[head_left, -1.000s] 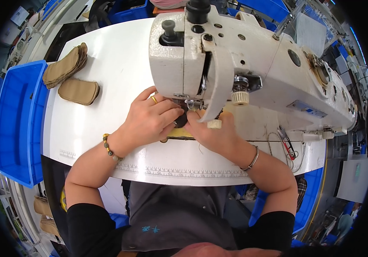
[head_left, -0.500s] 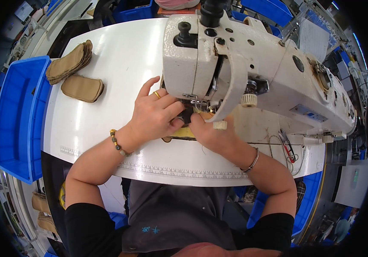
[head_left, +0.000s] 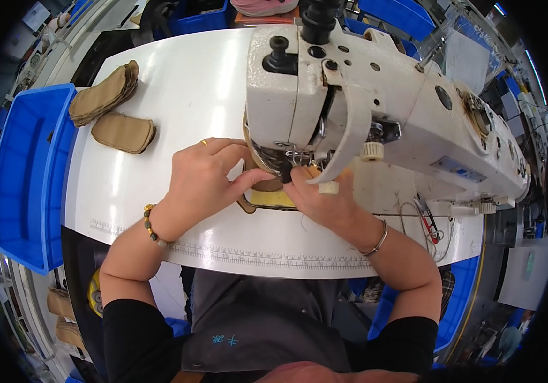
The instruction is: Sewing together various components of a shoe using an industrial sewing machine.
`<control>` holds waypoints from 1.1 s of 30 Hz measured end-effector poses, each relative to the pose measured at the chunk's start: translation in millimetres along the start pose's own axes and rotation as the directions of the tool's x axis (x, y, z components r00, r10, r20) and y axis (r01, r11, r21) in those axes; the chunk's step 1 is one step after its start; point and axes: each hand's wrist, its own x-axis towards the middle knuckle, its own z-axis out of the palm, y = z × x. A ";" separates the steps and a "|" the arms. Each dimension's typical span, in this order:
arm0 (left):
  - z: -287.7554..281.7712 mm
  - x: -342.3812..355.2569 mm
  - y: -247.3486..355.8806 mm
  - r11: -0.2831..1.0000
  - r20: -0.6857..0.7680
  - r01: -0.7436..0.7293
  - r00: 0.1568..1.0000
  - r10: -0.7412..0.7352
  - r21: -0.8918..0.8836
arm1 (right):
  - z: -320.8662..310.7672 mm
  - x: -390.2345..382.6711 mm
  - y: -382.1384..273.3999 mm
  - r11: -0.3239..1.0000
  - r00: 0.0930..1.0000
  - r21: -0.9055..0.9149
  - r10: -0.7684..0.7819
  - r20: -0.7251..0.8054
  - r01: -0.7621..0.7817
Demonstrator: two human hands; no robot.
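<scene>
Both hands press a tan piece (head_left: 272, 196) flat on the table (head_left: 178, 96) under the sewing machine (head_left: 363, 102). The left hand (head_left: 207, 175) lies with fingers together on it; the right hand (head_left: 318, 198) pinches its edge. 2 tan stacks (head_left: 111, 108) lie well apart to the left.

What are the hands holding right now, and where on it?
Both hands press a tan piece flat under the sewing machine head: left hand on its left part, right hand on its right edge.

White worktable (head_left: 159, 191), blue bin (head_left: 25, 172) alongside
</scene>
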 end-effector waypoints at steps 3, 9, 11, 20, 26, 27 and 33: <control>12.2 5.8 -0.7 0.959 -0.098 -0.085 0.993 0.061 -0.270 | -0.3 0.2 -0.7 0.999 1.000 0.027 0.026 -0.010 -0.026; 14.5 8.6 -2.8 0.931 -0.083 -0.136 0.990 0.114 -0.339 | 2.0 -1.4 -0.5 0.997 1.000 0.082 0.010 -0.007 -0.010; 9.2 6.7 1.1 0.950 -0.029 -0.139 0.990 0.136 -0.281 | 2.2 -2.5 -0.8 0.996 1.000 0.091 0.008 -0.012 -0.007; 3.1 -0.6 17.6 0.959 0.038 -0.276 0.961 0.274 0.065 | 8.8 -7.5 1.4 0.998 0.999 0.062 -0.031 -0.038 0.033; 18.4 -1.7 12.2 0.967 0.175 -0.080 0.977 0.124 -0.241 | 8.0 -11.5 0.9 0.976 0.994 -0.190 -0.110 -0.010 0.107; 20.1 -0.9 10.9 0.952 0.204 -0.055 0.971 0.121 -0.303 | 9.9 -11.5 3.0 0.984 0.991 -0.127 -0.132 -0.029 0.127; 25.7 2.5 4.0 0.915 0.272 0.004 0.955 0.115 -0.403 | 13.0 -18.1 -1.5 0.988 0.993 -0.095 -0.120 0.000 0.120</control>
